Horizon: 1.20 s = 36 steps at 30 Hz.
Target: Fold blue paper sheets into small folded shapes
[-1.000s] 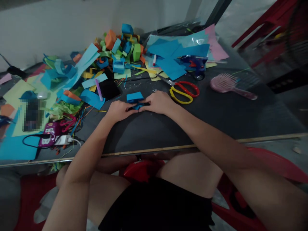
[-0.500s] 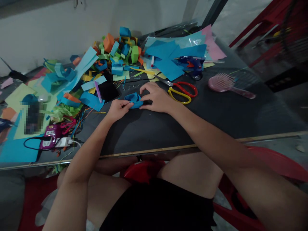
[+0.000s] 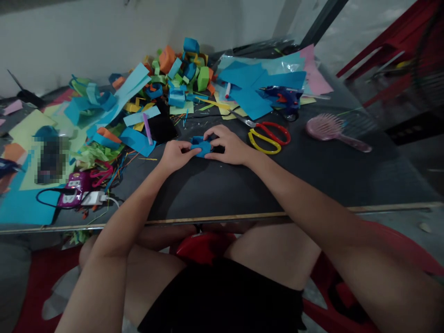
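Note:
A small piece of folded blue paper [image 3: 202, 148] is held low over the dark table between both hands. Pinching its left side is my left hand [image 3: 177, 156], thumb in front and fingers behind. My right hand [image 3: 227, 145] curls around the right side, its fingertips on the paper's top and near edge. Parts of the paper are covered by the fingers. Just right of my right hand lie scissors [image 3: 265, 147] with one red and one yellow handle loop, blades pointing up and left.
Behind the hands rises a pile of folded paper pieces [image 3: 176, 76]. Blue sheets [image 3: 248, 78] and a glue gun [image 3: 286, 98] lie at the back right, near a pink hairbrush [image 3: 324, 128]. A purple power strip [image 3: 77, 187] with cables sits at the left, among paper scraps.
The blue paper has turned or folded, showing a flatter face toward me. My right hand has closed in on its right side. The whole view has shifted slightly.

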Each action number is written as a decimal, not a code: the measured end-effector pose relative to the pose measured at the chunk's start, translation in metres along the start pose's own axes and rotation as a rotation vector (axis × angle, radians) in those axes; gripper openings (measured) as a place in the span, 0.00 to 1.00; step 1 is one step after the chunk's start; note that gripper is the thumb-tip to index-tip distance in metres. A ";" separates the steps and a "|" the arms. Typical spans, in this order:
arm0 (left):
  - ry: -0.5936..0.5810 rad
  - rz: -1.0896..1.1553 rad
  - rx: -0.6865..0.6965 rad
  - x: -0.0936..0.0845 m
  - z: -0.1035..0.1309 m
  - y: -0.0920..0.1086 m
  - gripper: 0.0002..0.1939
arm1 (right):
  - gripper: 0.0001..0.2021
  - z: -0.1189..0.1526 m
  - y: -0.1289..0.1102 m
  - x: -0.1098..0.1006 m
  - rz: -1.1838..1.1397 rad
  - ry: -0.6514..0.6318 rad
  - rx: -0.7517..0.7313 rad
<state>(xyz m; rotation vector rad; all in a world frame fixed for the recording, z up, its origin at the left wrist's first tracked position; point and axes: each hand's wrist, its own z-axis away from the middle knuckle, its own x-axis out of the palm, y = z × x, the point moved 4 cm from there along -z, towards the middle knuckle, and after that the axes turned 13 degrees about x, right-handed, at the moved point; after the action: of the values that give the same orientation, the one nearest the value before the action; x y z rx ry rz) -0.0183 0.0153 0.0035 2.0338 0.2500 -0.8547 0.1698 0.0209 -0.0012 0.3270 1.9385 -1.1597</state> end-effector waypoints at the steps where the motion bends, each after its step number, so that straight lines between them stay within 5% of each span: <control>1: 0.016 -0.004 -0.010 0.000 0.000 0.000 0.23 | 0.12 0.000 0.000 0.000 -0.010 0.006 0.008; 18: 0.116 0.056 -0.032 0.005 0.002 0.002 0.28 | 0.09 -0.002 0.007 -0.003 -0.066 0.010 0.060; 26: 0.108 0.085 -0.039 0.005 0.000 0.002 0.28 | 0.12 -0.001 0.007 0.005 -0.093 0.108 0.033; 36: 0.095 0.117 -0.113 0.007 -0.001 -0.002 0.23 | 0.08 -0.001 0.008 0.007 -0.093 0.017 0.019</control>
<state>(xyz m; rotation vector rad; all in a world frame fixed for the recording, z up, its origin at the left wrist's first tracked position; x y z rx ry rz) -0.0136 0.0164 -0.0023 1.9656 0.2245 -0.6580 0.1692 0.0246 -0.0112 0.2595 1.9767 -1.2391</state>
